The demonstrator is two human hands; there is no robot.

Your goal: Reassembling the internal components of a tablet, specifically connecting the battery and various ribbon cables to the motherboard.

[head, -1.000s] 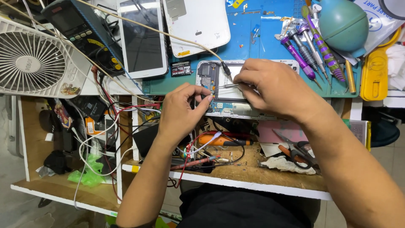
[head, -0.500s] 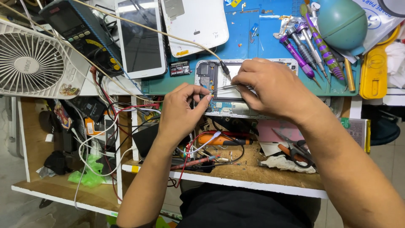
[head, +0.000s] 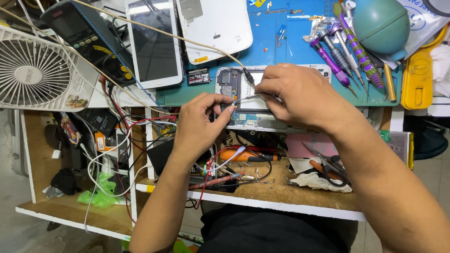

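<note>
Just above the middle of the frame, an opened phone (head: 243,100) with its back cover off lies on the blue tabletop (head: 290,47), partly hidden by both hands. The right hand (head: 300,96) has its grip pinched together on thin metal tweezers (head: 246,97), whose tip points left onto the phone's inner board. The left hand (head: 199,124) rests at the phone's left edge, thumb and forefinger closed on that edge beside the tweezer tip. A black cable (head: 247,75) plugs in near the phone's upper part. In the upper left sit a white fan (head: 35,70) and a dark multimeter (head: 86,35); next to them lie a white tablet (head: 153,44) face up and a white back cover (head: 215,28). In the upper right are purple-handled screwdrivers (head: 344,56), a green rubber blower (head: 379,23) and a yellow tool (head: 417,75). On the wooden shelf (head: 281,192) below the hands lie scissors (head: 328,164) and tangled red and white wires (head: 117,140).
</note>
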